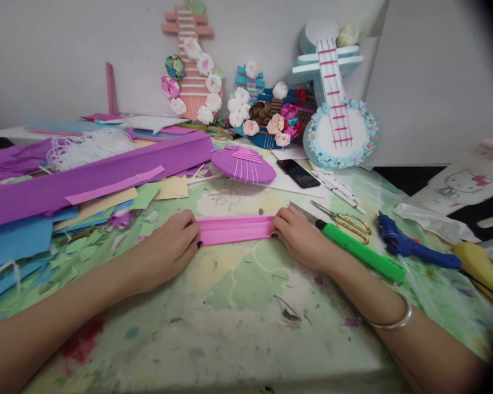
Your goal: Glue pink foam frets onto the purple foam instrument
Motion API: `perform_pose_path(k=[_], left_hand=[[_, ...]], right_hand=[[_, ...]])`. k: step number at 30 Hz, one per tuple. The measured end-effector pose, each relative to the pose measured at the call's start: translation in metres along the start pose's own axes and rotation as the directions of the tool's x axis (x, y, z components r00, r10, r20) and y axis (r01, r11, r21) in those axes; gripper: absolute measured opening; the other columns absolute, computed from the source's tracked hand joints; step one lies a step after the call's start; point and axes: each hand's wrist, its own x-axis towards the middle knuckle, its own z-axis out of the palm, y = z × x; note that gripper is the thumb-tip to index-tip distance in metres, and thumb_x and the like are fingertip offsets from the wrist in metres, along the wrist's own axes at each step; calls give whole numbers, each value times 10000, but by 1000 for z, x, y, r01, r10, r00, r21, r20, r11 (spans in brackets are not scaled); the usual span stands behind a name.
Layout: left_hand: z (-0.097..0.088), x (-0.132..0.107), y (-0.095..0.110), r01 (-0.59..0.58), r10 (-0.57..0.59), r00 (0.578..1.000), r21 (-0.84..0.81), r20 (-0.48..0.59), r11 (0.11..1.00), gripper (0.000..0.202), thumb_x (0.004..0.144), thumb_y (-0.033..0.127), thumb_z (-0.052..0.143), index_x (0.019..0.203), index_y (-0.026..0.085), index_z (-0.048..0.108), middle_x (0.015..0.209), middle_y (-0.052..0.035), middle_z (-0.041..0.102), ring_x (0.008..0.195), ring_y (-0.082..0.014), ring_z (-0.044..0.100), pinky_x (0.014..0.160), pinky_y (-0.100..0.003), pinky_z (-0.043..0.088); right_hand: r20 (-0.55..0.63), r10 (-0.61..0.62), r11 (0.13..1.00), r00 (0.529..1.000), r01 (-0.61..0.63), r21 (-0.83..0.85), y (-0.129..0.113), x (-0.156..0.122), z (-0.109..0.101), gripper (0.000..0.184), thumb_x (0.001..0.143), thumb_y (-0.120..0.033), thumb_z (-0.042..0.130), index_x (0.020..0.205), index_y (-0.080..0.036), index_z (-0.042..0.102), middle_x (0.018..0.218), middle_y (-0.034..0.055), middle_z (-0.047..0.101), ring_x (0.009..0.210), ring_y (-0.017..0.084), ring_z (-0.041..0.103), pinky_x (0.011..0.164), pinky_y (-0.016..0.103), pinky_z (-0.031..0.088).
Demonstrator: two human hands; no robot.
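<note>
Pinning pink strip [235, 229] ends — left hand [168, 247], right hand [301, 238], fingers [191, 234] curled.

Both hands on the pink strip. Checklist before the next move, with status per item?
1. Grip of left hand on the left end of the pink strip: ok.
2. Grip of right hand on the right end: ok.
3. Strip lying flat and straight on the table: ok.
4. Blade of green cutter clear of the hands: not ok, the exposed tip sits right by the right hand.
5. Blue glue gun off: cannot tell.
6. Scissors out of the way: ok.
</note>
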Motion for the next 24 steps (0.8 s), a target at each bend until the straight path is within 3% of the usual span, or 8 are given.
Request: perform_pose_path(k=[6, 11, 18, 24], left_hand=[[-9, 6, -3, 160, -160, 987, -14, -8, 987, 299, 808, 369, 424, 589, 176, 489, 781, -61, 473, 740, -193, 475, 683, -332, 376], [-17, 11, -9, 360, -357, 931, -28, 72, 933, 357, 707, 448, 554, 492, 181, 453, 681, -34, 493, 606, -163, 473, 565, -294, 311], [-13, 11, -21, 330, -327, 943, -47, 62, 943, 326, 704, 427, 551, 495, 187, 479, 655, -32, 498, 593, -168, 474, 572, -295, 309], [-16, 12, -21, 361, -360, 929, -5, 83, 932, 377, 701, 462, 575, 484, 186, 438, 647, -38, 523, 615, -186, 500, 580, -296, 297]], right_hand=[[18, 37, 997, 999, -36, -68, -1, -2, -4, 200, 960, -242, 395, 898, -158, 566, 933, 92, 527, 880, 218, 425, 742, 335, 338], [20, 76, 993, 997, -74, -91, 2, -2, -3, 228, 963, -275, 387, 905, -151, 569, 933, 100, 525, 890, 231, 436, 728, 341, 332], [22, 113, 993, 993, -112, -41, 12, -1, 0, 250, 940, -344, 450, 876, -149, 594, 925, 108, 535, 899, 236, 455, 742, 346, 353], [11, 113, 994, 994, -113, -9, 21, -2, 2, 252, 918, -361, 496, 792, -158, 577, 896, 98, 542, 854, 225, 468, 717, 342, 354]])
